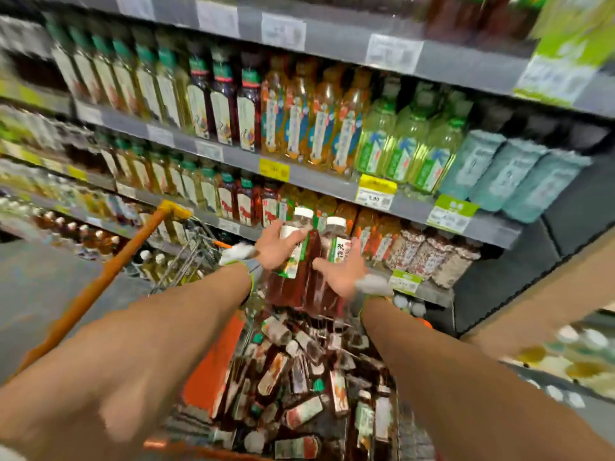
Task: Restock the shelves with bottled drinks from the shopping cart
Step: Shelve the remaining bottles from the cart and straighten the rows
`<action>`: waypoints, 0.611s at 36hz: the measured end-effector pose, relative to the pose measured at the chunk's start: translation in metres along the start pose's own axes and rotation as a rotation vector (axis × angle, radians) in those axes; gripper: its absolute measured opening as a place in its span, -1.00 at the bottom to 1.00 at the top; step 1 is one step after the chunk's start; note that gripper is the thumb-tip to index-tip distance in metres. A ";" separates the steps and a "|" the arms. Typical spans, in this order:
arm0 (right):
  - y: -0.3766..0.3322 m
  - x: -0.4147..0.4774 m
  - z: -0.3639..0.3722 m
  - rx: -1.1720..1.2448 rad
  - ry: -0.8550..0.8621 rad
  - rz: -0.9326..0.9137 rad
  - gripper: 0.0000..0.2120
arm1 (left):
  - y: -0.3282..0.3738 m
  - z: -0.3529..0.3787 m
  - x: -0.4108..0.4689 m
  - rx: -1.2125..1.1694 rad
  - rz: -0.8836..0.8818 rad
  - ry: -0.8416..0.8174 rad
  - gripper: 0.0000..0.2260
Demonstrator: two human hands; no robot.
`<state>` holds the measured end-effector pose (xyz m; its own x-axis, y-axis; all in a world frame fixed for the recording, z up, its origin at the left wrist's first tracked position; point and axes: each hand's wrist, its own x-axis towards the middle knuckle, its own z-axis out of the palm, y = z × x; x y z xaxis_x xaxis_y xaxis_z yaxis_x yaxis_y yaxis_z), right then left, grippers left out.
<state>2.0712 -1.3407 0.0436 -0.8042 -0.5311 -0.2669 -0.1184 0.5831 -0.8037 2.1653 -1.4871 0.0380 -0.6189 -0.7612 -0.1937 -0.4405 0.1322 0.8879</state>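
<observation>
In the head view, the left hand [276,249] and the right hand [339,276] clasp between them a pair of white-capped clear plastic bottles of reddish-brown drink [309,251]. The pair is upright, side by side, above the orange-framed wire shopping cart [213,371] heaped with more lying bottles. The left fingers [296,239] curl round the left bottle's label. The right fingers [357,251] cup the right bottle lower down, blurred. Behind stand grey metal shelves [316,179] packed with bottled teas.
</observation>
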 end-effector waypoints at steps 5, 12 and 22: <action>-0.063 0.008 -0.048 -0.002 0.107 -0.209 0.00 | 0.075 -0.025 0.006 -0.029 0.152 0.122 -0.05; -0.159 0.001 -0.089 0.108 0.236 -0.426 0.07 | 0.177 -0.074 0.010 -0.144 0.327 0.321 0.01; -0.279 -0.001 -0.127 0.158 0.425 -0.668 0.06 | 0.290 -0.146 0.006 -0.192 0.632 0.404 -0.71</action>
<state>2.0309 -1.4242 0.3357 -0.7489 -0.4394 0.4960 -0.5942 0.1140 -0.7962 2.1283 -1.5459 0.3551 -0.4141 -0.7553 0.5080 0.0606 0.5339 0.8433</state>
